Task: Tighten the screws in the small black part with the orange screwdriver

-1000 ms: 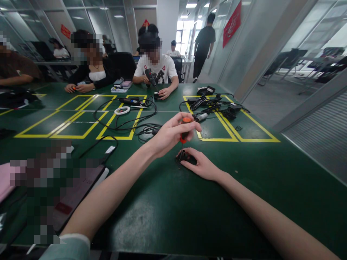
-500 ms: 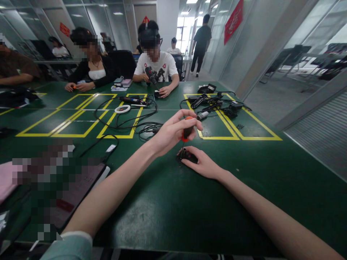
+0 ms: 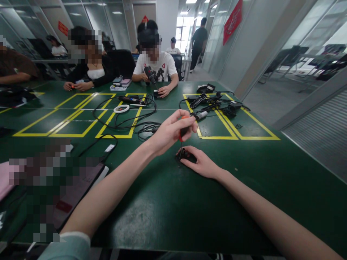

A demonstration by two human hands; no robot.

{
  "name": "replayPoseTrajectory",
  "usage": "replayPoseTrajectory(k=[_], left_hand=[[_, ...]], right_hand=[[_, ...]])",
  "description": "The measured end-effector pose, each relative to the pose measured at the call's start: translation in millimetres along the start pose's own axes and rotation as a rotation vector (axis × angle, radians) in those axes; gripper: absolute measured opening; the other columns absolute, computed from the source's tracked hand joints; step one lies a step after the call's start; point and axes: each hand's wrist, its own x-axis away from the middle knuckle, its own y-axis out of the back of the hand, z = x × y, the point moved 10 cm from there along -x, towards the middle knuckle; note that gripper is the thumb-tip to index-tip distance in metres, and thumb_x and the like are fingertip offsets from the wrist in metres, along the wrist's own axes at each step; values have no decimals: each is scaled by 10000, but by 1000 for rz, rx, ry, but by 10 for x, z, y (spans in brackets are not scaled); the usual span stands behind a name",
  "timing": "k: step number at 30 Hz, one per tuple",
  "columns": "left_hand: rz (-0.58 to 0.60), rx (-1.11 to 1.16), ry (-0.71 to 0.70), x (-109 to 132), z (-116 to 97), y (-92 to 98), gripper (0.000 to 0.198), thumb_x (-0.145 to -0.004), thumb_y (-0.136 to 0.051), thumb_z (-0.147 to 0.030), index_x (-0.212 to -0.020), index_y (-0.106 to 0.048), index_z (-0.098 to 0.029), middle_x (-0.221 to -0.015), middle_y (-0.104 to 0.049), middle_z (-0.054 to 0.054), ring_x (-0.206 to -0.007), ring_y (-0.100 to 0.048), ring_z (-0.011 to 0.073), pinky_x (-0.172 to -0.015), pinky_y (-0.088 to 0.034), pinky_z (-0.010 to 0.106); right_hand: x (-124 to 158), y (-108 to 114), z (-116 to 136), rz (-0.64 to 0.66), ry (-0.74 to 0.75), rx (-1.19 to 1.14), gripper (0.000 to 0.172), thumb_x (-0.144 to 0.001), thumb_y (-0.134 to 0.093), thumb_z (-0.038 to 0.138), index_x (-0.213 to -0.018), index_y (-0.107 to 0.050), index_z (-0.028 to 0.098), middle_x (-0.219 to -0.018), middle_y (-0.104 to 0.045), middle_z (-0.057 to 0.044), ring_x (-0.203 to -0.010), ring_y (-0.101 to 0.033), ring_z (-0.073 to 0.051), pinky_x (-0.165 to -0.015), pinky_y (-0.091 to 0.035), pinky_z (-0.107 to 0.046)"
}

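While screwdriver (image 3: 184, 132) points toward green table (image 3: 151, 202), glass partitions (image 3: 94, 18) line room.

Screwdriver (image 3: 184, 130): orange-and-black handle, smooth plastic by its look; thin shaft (image 3: 181, 147), metal-like. Black part (image 3: 192, 158) beneath: plastic look, finish too small to tell. Table (image 3: 135, 216): smooth, dark green, semi-gloss, pale sheen near. Yellow lines (image 3: 219, 137): flat, tape or paint unclear. Sleeve (image 3: 70, 246), near left: matt cloth. Phone (image 3: 88, 177), near left: smooth glossy screen. Panels (image 3: 94, 18), far left: reflective glass.
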Motion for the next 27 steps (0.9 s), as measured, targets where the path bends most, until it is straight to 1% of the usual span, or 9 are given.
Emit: replayPoseTrajectory(k=[2,4,6,10,12,15,18,22,27], left_hand=[[-9,-6,12,0,-7,3,243,-912,-652,-411,-948,-561,-189,-708,-607,-21,-523,-433,83,-536,-331,236],[1,-13,35,0,0,-4,306,-942,-584,-466,-955,-625,-163,-698,-584,-3,-553,-455,104,-563,-375,260],[24,-18,46,0,8,-17,340,-943,-571,-471,-891,-652,-145,-708,-575,10,-598,-492,116,-611,-418,274],[50,-35,31,8,25,-36,253,-865,-705,-393,-853,-610,-159,-772,-608,4,-707,-578,118,-696,-449,259],[44,-43,15,14,27,-41,295,-799,-786,-347,-856,-548,-182,-792,-621,-10,-714,-599,116,-683,-437,252],[19,-27,-6,20,13,-39,347,-788,-799,-313,-849,-475,-206,-703,-570,-51,-582,-505,84,-589,-361,235],[25,-5,-6,16,-4,-48,251,-871,-701,-386,-891,-537,-197,-634,-508,-52,-524,-402,83,-541,-300,244],[50,-18,33,7,14,-45,335,-911,-607,-486,-833,-624,-160,-638,-494,-15,-567,-437,113,-592,-372,285],[37,-22,12,5,19,-33,259,-811,-747,-357,-807,-572,-165,-775,-595,-5,-707,-558,113,-706,-448,267]], right_hand=[[1,-2,-4,2,-2,3,250,-949,-624,329,-1170,-628,213,-1100,-723,-102,-964,-696,-253,-881,-582,-438],[1,-4,-8,2,-5,3,249,-950,-624,332,-1171,-631,216,-1101,-724,-99,-965,-698,-252,-878,-583,-434],[0,-5,-9,1,-4,1,252,-949,-627,335,-1173,-634,218,-1101,-726,-98,-963,-701,-251,-876,-586,-431],[2,-1,-6,-9,4,3,255,-947,-630,333,-1177,-631,224,-1107,-732,-95,-987,-704,-257,-899,-584,-441],[4,3,-8,-17,5,9,250,-943,-632,334,-1169,-632,228,-1110,-733,-95,-1003,-705,-264,-913,-580,-447],[4,6,-8,-21,4,16,239,-938,-629,335,-1149,-633,222,-1093,-730,-97,-987,-705,-268,-898,-580,-448],[1,5,0,-11,4,5,242,-940,-625,333,-1153,-626,219,-1087,-729,-97,-978,-704,-264,-888,-579,-442],[-2,9,9,-2,0,-2,253,-943,-625,339,-1167,-627,221,-1102,-727,-102,-977,-704,-260,-877,-583,-433],[2,11,7,-10,-4,-11,263,-941,-625,340,-1168,-638,208,-1108,-728,-112,-987,-702,-269,-908,-583,-454]])
